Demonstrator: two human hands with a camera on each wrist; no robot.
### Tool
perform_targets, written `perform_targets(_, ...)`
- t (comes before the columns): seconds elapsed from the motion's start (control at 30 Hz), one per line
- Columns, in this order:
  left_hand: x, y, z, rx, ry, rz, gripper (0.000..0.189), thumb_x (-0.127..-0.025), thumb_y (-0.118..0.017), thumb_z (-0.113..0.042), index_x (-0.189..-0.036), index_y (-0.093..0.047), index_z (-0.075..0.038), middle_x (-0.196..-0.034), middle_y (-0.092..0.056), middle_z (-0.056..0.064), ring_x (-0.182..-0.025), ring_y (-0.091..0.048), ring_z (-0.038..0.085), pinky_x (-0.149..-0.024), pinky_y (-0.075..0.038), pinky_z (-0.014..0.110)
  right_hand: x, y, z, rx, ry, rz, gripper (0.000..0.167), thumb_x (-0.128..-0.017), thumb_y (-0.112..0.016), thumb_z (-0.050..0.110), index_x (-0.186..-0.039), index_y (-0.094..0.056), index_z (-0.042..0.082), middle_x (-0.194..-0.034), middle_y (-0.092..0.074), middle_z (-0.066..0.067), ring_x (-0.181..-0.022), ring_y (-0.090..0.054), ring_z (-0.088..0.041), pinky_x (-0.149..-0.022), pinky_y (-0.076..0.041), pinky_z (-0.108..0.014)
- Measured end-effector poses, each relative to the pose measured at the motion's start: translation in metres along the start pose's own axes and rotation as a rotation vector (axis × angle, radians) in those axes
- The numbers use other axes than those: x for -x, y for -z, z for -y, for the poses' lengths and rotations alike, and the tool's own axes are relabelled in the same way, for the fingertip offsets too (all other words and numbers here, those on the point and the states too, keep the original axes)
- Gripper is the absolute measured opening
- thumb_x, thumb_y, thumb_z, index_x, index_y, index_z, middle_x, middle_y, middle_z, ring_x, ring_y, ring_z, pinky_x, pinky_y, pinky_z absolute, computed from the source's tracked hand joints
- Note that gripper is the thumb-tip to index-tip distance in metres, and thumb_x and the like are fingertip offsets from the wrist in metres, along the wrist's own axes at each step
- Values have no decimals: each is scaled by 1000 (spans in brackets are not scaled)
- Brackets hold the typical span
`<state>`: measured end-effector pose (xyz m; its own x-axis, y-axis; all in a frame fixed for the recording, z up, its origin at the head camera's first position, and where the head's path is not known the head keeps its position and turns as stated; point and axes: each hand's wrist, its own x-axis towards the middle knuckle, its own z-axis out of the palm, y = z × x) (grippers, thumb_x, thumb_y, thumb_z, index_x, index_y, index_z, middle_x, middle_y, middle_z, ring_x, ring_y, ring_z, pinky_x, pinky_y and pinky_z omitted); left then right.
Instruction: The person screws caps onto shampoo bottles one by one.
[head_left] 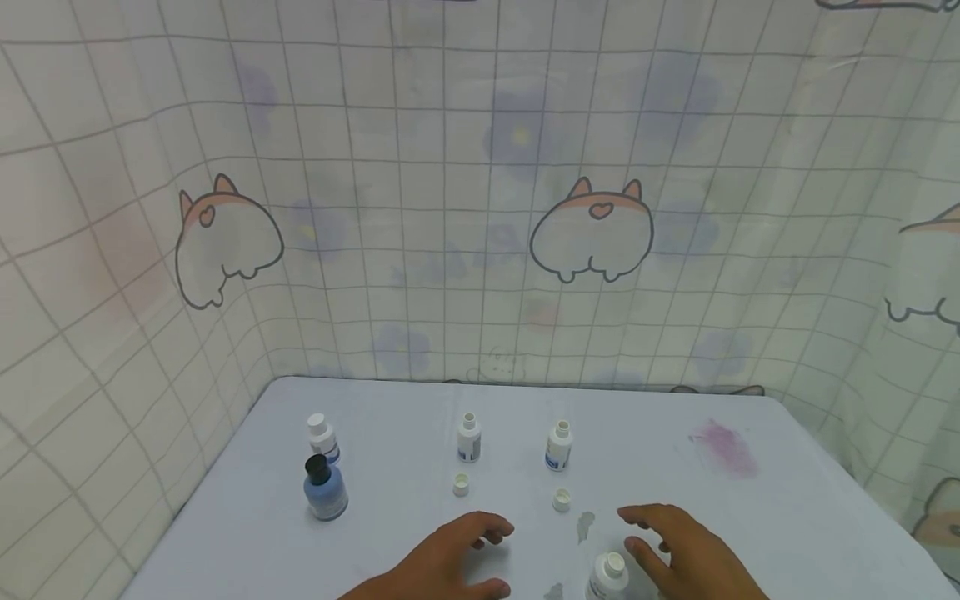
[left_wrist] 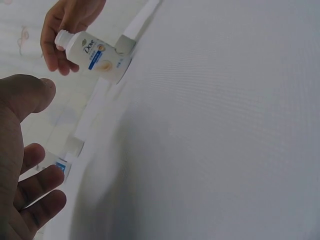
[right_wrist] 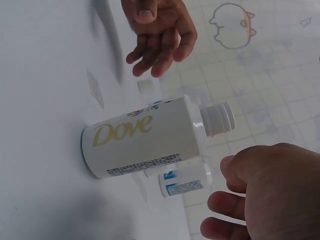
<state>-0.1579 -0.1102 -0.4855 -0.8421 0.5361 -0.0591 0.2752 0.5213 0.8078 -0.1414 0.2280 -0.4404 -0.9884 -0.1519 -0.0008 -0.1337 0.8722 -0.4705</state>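
A white Dove bottle [head_left: 604, 582] stands upright at the near edge of the head view, between my two hands. Its threaded neck shows in the right wrist view, where the bottle [right_wrist: 145, 140] is close to my fingers. My right hand [head_left: 693, 554] hovers just right of it, fingers loosely bent and holding nothing. To the left, my left hand [head_left: 453, 562] is held over the table with thumb and fingers apart, also holding nothing. Beyond the hands stand two small white bottles, one in the middle [head_left: 469, 439] and one further right [head_left: 558, 447], both with open necks.
In front of the small bottles lie two white caps, one left [head_left: 461, 485] and one right [head_left: 562, 500]. At the left stand a white capped bottle [head_left: 322, 437] and a blue bottle [head_left: 327, 493] with a black cap. A pink stain [head_left: 726, 448] marks the white table [head_left: 397, 417]; a patterned curtain surrounds it.
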Motion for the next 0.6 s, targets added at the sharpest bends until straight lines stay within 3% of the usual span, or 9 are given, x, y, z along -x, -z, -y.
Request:
perform_targets(0.33, -7, -11, -1, 7, -30, 3, 51, -85, -86, -37, -129, -59, -33, -118, -60, -21, -107, -57, 2, -96, -51, 32, 3, -5, -12, -21, -31, 0, 39, -87, -83, 33, -123, -69, 27, -115, -67, 8, -88, -67, -15, -76, -59, -43)
perform_targets(0.6, -13, -18, -1, -24, -66, -4, 51, -86, -85, -38, -129, -59, -34, -118, -60, -23, -107, -57, 1, -96, -51, 30, 7, -7, -21, -3, -25, -1, 40, -87, -82, 37, -124, -68, 30, -116, -65, 13, -88, -63, -9, -74, -56, -35)
